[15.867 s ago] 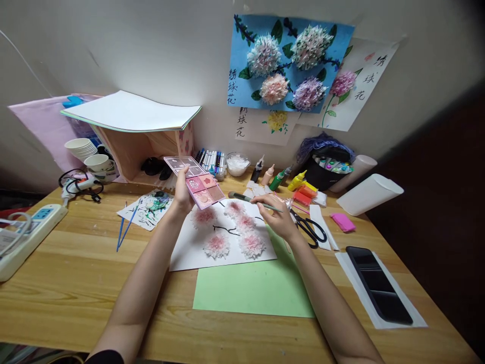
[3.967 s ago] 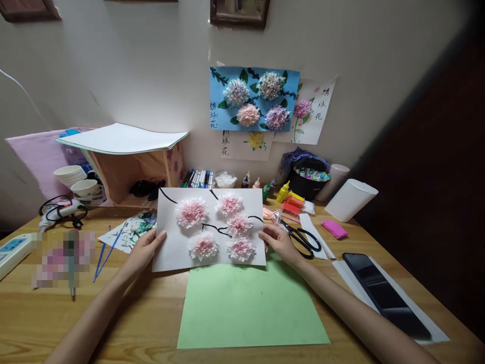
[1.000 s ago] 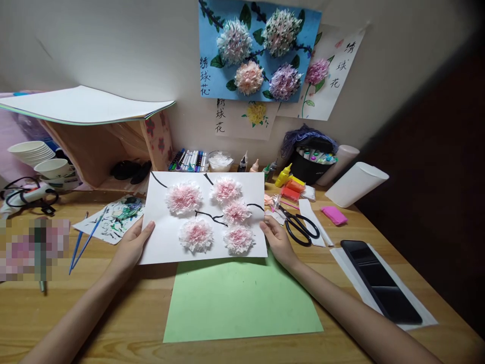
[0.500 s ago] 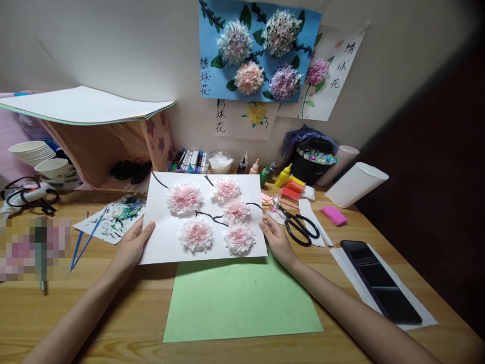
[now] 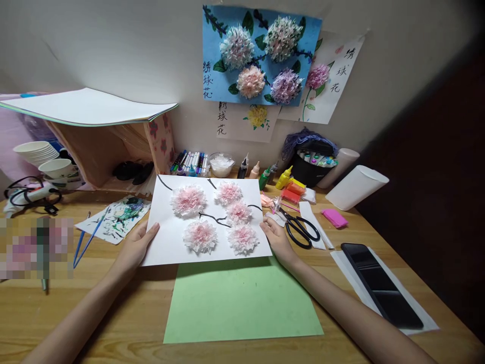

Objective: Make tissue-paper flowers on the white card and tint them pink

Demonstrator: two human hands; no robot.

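A white sheet [image 5: 166, 242] with several pink and white tissue flowers [image 5: 200, 236] and black painted branches is held up, tilted, over the desk. My left hand [image 5: 138, 246] pinches its left edge, thumb on the front. At the right edge my right hand [image 5: 277, 238] grips it the same way, with the fingers partly hidden behind the sheet. Below the sheet a green paper [image 5: 242, 303] lies flat on the wooden desk.
Black scissors [image 5: 299, 227] and a pink packet [image 5: 334, 218] lie to the right, with a black phone [image 5: 382, 285] nearer. Glue and paint bottles [image 5: 264, 178] stand behind. Brushes [image 5: 89, 237] rest on a painted paper [image 5: 121, 217] at left. Flower pictures [image 5: 261, 55] hang on the wall.
The flower sheet has shifted slightly right and tilts a little differently, with both hands still on its edges. The whole view has moved slightly.
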